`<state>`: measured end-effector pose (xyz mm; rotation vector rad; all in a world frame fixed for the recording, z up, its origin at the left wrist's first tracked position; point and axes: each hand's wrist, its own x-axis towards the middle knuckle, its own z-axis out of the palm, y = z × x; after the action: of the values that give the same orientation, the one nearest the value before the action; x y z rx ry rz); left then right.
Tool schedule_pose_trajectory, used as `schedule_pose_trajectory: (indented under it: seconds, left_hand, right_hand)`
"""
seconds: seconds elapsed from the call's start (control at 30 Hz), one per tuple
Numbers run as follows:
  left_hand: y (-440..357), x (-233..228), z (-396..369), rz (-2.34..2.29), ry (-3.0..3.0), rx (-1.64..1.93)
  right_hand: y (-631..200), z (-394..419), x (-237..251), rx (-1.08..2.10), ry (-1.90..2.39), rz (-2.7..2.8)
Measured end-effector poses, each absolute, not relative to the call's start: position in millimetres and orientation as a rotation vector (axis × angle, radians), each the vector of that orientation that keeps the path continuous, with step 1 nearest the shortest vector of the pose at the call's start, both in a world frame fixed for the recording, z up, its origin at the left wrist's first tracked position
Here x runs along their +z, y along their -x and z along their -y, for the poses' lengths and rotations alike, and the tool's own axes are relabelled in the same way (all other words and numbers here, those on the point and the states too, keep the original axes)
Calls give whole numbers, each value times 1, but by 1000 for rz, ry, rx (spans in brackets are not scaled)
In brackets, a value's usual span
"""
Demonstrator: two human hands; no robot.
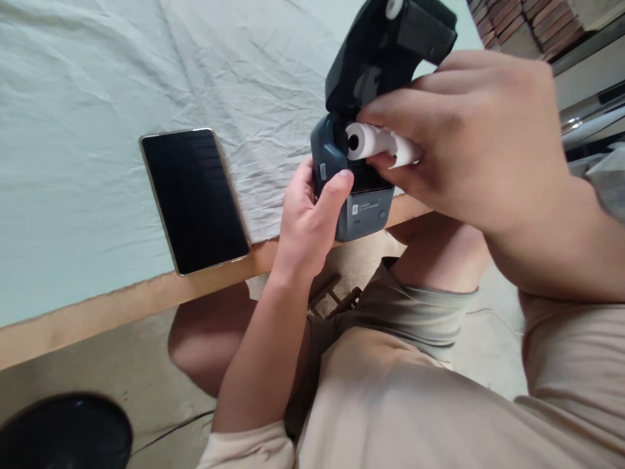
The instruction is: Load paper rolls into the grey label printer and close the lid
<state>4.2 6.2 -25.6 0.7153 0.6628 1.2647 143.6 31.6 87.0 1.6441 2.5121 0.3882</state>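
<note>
The left hand (312, 218) wraps around a small dark printer (359, 163) at the table (122, 306) edge, its lid raised. The right hand (469, 137), fingers curled, pinches a white paper roll (374, 141) at the printer's open bay. A phone (194, 198) lies nearby.

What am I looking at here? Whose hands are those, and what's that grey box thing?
This picture comes from a camera on a person's head, looking down at their own hands and lap. The left hand grips a small grey printer at the table edge, with its lid flipped open. The right hand pinches a white paper roll at the printer's opening. On the table, covered by a pale wrinkled cloth, lies a phone with a dark screen.
</note>
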Motion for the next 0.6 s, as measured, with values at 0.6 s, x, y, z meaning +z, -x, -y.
schedule_pose_trajectory:
  seconds: [0.6]
  left_hand:
    - [4, -13, -2, -624, -563, 1223]
  right_hand:
    - [-174, -16, 60, -78, -1162, -3426]
